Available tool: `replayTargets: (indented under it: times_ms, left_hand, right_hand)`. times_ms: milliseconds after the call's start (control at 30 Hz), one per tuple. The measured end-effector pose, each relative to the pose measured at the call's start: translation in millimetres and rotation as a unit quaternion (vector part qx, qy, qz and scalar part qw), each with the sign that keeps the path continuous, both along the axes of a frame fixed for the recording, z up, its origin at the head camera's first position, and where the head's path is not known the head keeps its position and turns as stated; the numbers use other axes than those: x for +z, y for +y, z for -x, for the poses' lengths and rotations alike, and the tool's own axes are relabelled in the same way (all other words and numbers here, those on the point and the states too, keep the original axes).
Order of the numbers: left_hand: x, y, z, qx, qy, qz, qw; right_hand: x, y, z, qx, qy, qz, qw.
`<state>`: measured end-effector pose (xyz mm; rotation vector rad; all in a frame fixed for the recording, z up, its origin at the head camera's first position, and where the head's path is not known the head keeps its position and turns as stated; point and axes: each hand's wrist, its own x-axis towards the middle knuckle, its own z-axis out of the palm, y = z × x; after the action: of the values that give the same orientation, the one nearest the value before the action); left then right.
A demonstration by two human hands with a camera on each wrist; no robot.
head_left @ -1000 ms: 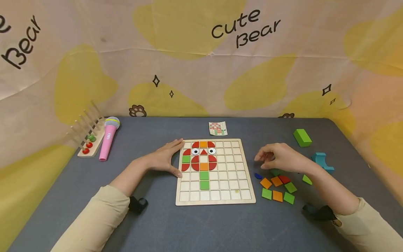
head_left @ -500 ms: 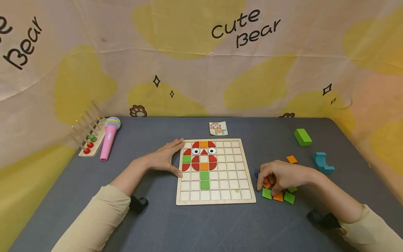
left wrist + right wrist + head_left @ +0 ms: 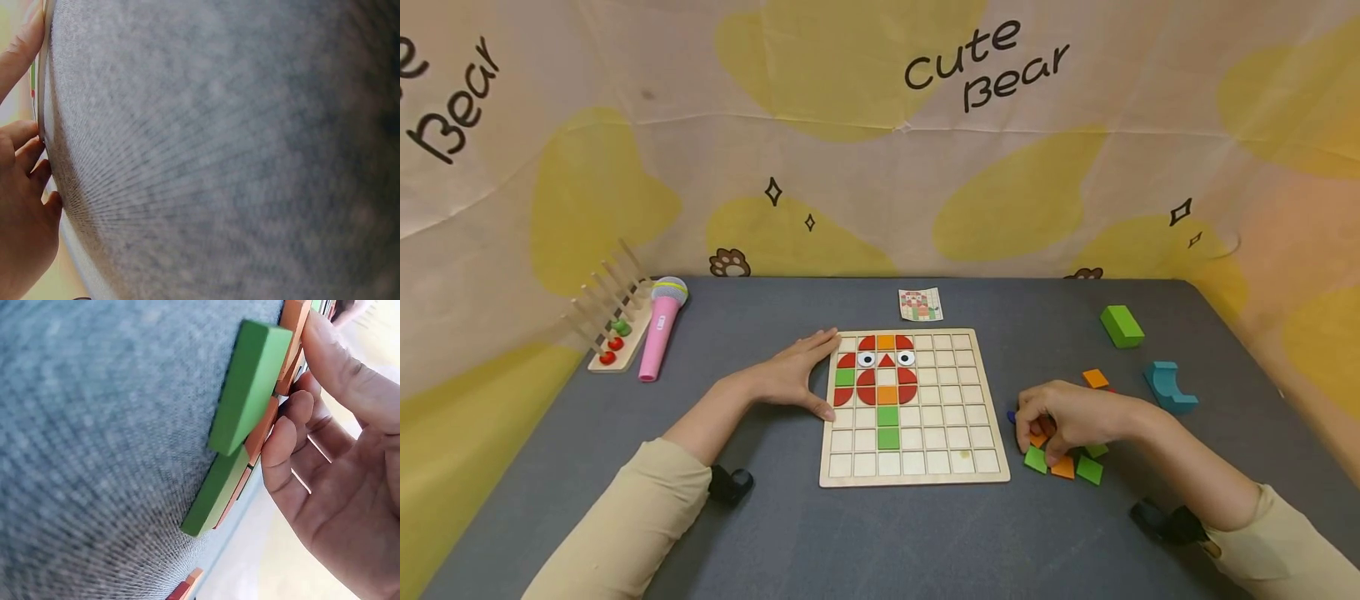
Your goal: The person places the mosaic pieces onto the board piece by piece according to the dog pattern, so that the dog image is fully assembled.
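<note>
My left hand (image 3: 790,379) rests on the left side of the wooden grid board (image 3: 913,479), fingers at its far corner and thumb on the near left edge. Red, orange and green pieces with two eye pieces fill cells on the board's left half. My right hand (image 3: 1071,417) is low over loose tiles right of the board. Its thumb and index finger pinch a green square tile (image 3: 1036,460). Around it lie an orange tile (image 3: 1063,467), another green tile (image 3: 1089,471) and a mostly covered blue piece (image 3: 1011,417). The palm hides more tiles.
A small picture card (image 3: 920,305) lies behind the board. At left are a pink microphone (image 3: 658,333) and a peg stand (image 3: 632,333) with red and green beads. A green block (image 3: 1122,327), a teal curved block (image 3: 1168,387) and an orange tile (image 3: 1095,379) lie at right.
My right hand has come down nearer to me over the loose tiles, uncovering an orange tile behind it. The green tile between its fingertips has turned slightly. My left hand has stayed put.
</note>
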<state>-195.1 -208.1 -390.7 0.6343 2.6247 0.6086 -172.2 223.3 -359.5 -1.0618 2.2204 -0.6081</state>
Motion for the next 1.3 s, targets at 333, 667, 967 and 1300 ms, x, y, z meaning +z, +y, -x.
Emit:
replayTargets:
  times_ms: [333,667,967,1300]
  left_hand:
    - [-0.1,-1,0.0,-0.004,0.003,-0.004,1.0000]
    - [-0.5,-1,-0.6,-0.007,0.006,-0.008,0.9999]
    - [2.8,0,-2.6,-0.005,0.008,-0.010,0.9999]
    - [1.2,-1,-1.9,-0.006,0.008,-0.010,0.9999]
  right_hand:
    - [0.2,-1,0.5,-0.019,-0.023,0.028,0.999]
    - [5.5,-11,1.8,-0.034,-0.024,0.051,0.998]
    - [3.5,-42,-1.8,-0.039,-0.009,0.086,0.996]
    - [4.4,-88,-10.1,-0.085,0.034,0.100,0.991]
